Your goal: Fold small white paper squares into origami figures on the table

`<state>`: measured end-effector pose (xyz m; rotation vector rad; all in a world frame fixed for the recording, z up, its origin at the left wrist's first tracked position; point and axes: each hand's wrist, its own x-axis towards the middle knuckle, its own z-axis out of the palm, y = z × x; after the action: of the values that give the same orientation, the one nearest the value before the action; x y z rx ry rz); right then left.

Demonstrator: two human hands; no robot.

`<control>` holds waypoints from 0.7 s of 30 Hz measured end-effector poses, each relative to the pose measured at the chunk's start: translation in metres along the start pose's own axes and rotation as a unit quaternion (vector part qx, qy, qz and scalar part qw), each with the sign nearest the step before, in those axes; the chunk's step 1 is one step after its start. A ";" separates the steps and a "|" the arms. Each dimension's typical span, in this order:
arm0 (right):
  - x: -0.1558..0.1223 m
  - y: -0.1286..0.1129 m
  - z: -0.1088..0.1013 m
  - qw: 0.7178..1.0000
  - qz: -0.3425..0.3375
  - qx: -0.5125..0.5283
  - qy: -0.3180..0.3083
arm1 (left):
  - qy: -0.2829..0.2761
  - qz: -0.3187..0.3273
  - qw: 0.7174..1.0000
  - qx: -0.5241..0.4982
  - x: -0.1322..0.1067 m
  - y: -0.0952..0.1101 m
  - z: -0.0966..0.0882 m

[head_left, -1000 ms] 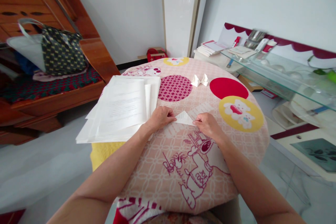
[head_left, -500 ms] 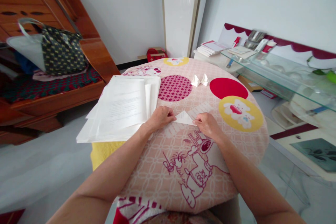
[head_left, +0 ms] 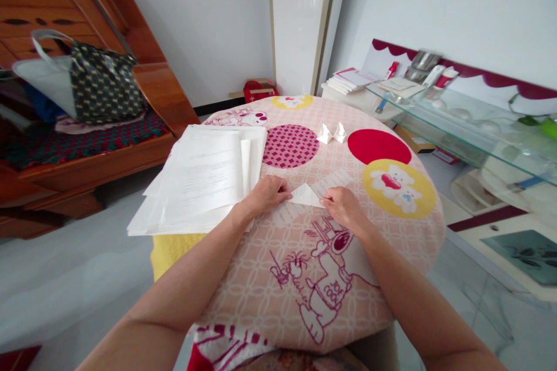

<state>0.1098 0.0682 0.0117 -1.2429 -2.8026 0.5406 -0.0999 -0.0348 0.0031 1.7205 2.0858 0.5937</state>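
A small white sheet of paper folded into a triangle [head_left: 306, 195] lies on the cloth-covered table, its peak pointing away from me. My left hand [head_left: 270, 192] pinches its left corner between thumb and fingers. At the right corner, my right hand [head_left: 342, 203] grips the paper the same way, fingers curled in. Beyond it stands a small folded white paper piece [head_left: 331, 133] with two raised points. A stack of printed paper sheets [head_left: 200, 177] rests left of my left hand, close to the forearm.
The round table wears a pink patterned tablecloth [head_left: 278, 266]. To the right stands a glass shelf [head_left: 470, 122] with cups and metal bowls. A wooden bench [head_left: 161, 93] on the left holds a dark patterned bag [head_left: 104, 84]. A tall white cabinet-like unit [head_left: 300, 23] stands behind.
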 end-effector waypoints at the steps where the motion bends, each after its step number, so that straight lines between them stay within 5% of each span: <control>1: 0.000 0.000 0.000 1.000 -0.002 -0.003 0.001 | -0.002 -0.002 1.000 -0.003 0.000 0.000 0.000; 21: -0.001 -0.001 0.002 1.000 -0.005 -0.024 0.002 | -0.005 0.004 0.999 0.031 0.001 -0.001 0.001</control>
<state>0.1096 0.0665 0.0105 -1.2373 -2.8323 0.4727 -0.1006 -0.0344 0.0017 1.7632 2.1125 0.5261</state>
